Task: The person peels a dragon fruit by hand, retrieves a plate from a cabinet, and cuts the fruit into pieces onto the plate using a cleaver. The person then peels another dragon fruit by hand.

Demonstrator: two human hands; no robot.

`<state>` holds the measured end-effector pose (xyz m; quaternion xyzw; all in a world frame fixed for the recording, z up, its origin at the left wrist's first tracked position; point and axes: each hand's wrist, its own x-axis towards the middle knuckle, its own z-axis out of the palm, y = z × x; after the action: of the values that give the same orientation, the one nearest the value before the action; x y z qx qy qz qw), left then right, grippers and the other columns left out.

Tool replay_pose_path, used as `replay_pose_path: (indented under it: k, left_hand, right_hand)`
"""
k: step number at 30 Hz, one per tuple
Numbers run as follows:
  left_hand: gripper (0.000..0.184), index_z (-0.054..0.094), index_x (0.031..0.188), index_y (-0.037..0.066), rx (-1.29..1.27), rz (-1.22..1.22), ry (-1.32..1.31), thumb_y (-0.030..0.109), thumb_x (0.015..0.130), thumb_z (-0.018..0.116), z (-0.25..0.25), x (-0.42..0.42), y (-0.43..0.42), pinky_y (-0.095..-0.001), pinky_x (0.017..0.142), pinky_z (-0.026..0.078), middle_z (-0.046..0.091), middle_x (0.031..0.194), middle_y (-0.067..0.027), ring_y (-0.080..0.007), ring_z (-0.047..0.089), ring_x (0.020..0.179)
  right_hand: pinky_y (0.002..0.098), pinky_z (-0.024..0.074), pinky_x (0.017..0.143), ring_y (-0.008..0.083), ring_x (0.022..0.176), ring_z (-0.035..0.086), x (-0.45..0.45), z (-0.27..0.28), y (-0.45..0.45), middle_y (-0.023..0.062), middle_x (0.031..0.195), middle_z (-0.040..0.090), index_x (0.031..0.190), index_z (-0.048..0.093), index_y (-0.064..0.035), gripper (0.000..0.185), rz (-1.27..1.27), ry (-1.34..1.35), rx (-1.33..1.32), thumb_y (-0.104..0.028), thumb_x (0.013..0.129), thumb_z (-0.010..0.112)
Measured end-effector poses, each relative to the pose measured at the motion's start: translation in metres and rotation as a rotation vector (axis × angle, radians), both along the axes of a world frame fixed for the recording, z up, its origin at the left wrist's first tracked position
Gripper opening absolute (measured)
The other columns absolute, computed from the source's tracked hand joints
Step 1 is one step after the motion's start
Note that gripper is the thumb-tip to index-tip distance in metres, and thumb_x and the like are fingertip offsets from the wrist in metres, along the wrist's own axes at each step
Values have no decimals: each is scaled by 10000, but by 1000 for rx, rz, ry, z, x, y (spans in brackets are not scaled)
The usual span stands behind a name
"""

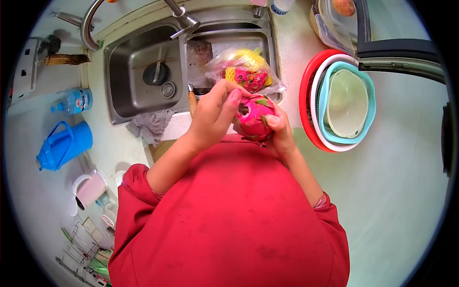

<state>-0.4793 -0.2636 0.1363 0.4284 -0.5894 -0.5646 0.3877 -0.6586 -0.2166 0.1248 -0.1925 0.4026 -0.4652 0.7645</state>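
Observation:
A pink dragon fruit (258, 116) with green-tipped scales is held up in front of the red garment, just short of the sink's front edge. My right hand (282, 133) wraps its far side, thumb on the skin. Closed at the fruit's dark, hollowed end is my left hand (213, 112), with its thumb beside that end and its other fingers partly hidden behind. Past the left wrist, a wooden handle (192, 101) with a metal cap leans at the sink edge; its other end is out of sight. Beyond the hands, a transparent plastic bag (246, 60) contains more dragon fruit and something yellow.
A double steel sink (138, 52) with a faucet (186, 21) lies ahead; a dark ladle-like utensil (155, 72) rests in its left basin. A grey cloth (150, 125) drapes over the front edge. Nested basins (306, 95) stand right, a blue jug (67, 146) left.

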Motion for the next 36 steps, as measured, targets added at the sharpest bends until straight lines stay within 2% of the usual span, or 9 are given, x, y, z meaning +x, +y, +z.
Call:
replay_pose_path:
  k: [4, 7, 13, 17, 21, 25, 29, 33, 36]
  left_hand:
    - [172, 602, 1036, 24, 191, 77, 182, 183, 1048, 536, -3, -10, 2, -202, 656, 407, 515, 761, 39, -42, 486, 714]
    - [198, 579, 973, 18, 21, 233, -31, 211, 997, 613, -1, -18, 2, -230, 638, 420, 530, 722, 19, -71, 491, 682]
    - [308, 556, 841, -10, 171, -44, -249, 252, 966, 657, -5, 28, 4, -293, 589, 439, 545, 662, -87, -118, 501, 622]
    - [316, 553, 821, -7, 37, 93, -292, 255, 987, 612, -9, 36, 11, -312, 565, 422, 507, 620, -89, -144, 472, 573]
    - [324, 546, 818, -7, -43, 285, -373, 258, 1001, 579, -9, 47, 8, -310, 561, 400, 477, 621, -92, -155, 454, 575]
    - [353, 501, 784, 9, -67, 420, -432, 263, 1015, 581, -16, 64, -3, -306, 558, 371, 422, 637, -67, -131, 393, 596]
    - [368, 473, 772, 16, -36, 503, -348, 256, 1032, 572, -26, 75, -9, -293, 565, 359, 393, 635, -39, -106, 365, 626]
    - [367, 464, 771, 18, -31, 514, -346, 250, 1034, 572, -33, 76, -12, -293, 573, 359, 386, 630, -38, -106, 360, 632]
    - [370, 461, 768, 17, -35, 504, -364, 249, 1033, 573, -30, 72, -14, -296, 571, 357, 387, 633, -39, -106, 358, 630]
  right_hand:
    - [367, 546, 958, 219, 1097, 650, -10, -3, -6, 154, 1248, 618, 1374, 472, 38, 758, 44, -23, 13, -403, 802, 700]
    - [360, 511, 995, 207, 1126, 629, -17, -20, -8, 141, 1254, 618, 1359, 481, 31, 722, 104, 109, -72, -383, 810, 703]
    - [323, 481, 977, 174, 1082, 613, -12, -17, -17, 109, 1170, 637, 1301, 533, -10, 517, 288, 363, -227, -373, 955, 661]
    - [352, 501, 831, 204, 911, 640, -25, -1, -32, 178, 967, 641, 1158, 624, -12, 419, 127, 815, -397, -391, 981, 646]
    - [443, 470, 875, 346, 949, 585, -39, -17, -63, 166, 968, 609, 1172, 568, 14, 398, -36, 1851, -667, -228, 895, 719]
    - [423, 501, 800, 332, 810, 599, -63, -62, -81, 166, 891, 623, 1066, 545, 17, 191, 382, 1315, -111, -90, 924, 612]
    - [309, 491, 730, 182, 765, 595, -75, -56, -91, 119, 849, 645, 1036, 538, 20, 125, 189, 1014, -254, 14, 975, 430]
    - [229, 407, 629, 108, 723, 533, -54, -25, -103, 34, 771, 598, 1118, 587, -7, 183, -208, 404, 194, -36, 1015, 439]
    - [226, 432, 659, 110, 761, 578, -89, -44, -108, 55, 805, 605, 1179, 587, 24, 222, 115, 185, 73, -70, 1025, 456]
